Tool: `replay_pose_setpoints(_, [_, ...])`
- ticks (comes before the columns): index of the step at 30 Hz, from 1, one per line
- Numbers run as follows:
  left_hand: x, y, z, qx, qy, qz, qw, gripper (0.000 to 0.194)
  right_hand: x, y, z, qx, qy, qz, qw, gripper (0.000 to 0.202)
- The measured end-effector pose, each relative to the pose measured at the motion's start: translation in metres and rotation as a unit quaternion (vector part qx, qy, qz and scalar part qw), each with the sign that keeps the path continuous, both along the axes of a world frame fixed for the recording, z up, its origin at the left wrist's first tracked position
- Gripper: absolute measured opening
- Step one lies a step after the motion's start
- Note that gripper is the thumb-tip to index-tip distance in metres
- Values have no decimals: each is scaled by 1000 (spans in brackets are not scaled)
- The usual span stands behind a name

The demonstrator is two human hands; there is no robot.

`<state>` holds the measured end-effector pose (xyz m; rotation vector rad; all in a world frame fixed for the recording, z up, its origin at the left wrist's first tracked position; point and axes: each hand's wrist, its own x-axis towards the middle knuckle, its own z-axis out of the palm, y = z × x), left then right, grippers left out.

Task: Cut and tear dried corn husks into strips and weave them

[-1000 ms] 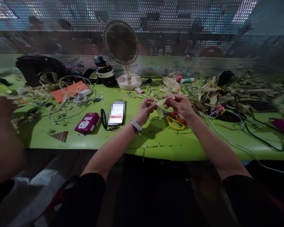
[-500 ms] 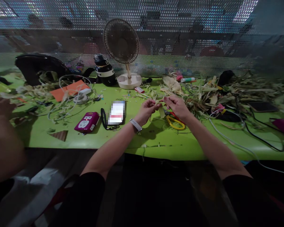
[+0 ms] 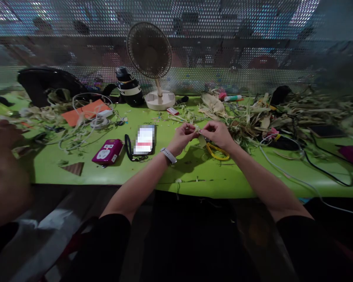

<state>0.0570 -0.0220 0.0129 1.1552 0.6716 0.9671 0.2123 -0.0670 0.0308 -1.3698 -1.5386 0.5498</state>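
Pale green strips of corn husk [image 3: 202, 140] are pinched between my two hands above the green table. My left hand [image 3: 182, 137], with a light watch band at the wrist, has its thumb and fingertips closed on the husk. Fingertips nearly touching it, my right hand [image 3: 218, 135] pinches the other side of the same piece. Its exact shape is too small to make out. Under the right hand lie yellow-handled scissors [image 3: 217, 152], partly covered by that hand. Dry husk leaves [image 3: 213, 105] lie beyond my hands.
A phone [image 3: 144, 140] and a purple power strip [image 3: 107, 152] lie to the left. Behind stand a fan [image 3: 159, 100] and a black bottle [image 3: 130, 91]. A husk heap [image 3: 261, 117] and cables fill the right. Another person's arm [image 3: 6, 168] reaches in at far left.
My right hand has come slightly left and closer to my left hand, its fingers now more bunched on the husk. Less of the scissors shows. The view has shifted very little.
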Motion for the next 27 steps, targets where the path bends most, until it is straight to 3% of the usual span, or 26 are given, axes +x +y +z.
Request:
replay_pose_setpoints(12, [0, 4, -9, 186, 50, -8, 981, 43, 1, 0, 1, -21, 32, 2, 999, 17])
replay_pose_setpoints(21, [0, 5, -6, 157, 33, 2, 987, 44, 5, 3, 1, 32, 17, 56, 998, 26])
replay_pose_setpoints(27, [-1, 1, -6, 169, 64, 3, 984, 49, 0, -2, -1, 111, -86, -6, 990, 14])
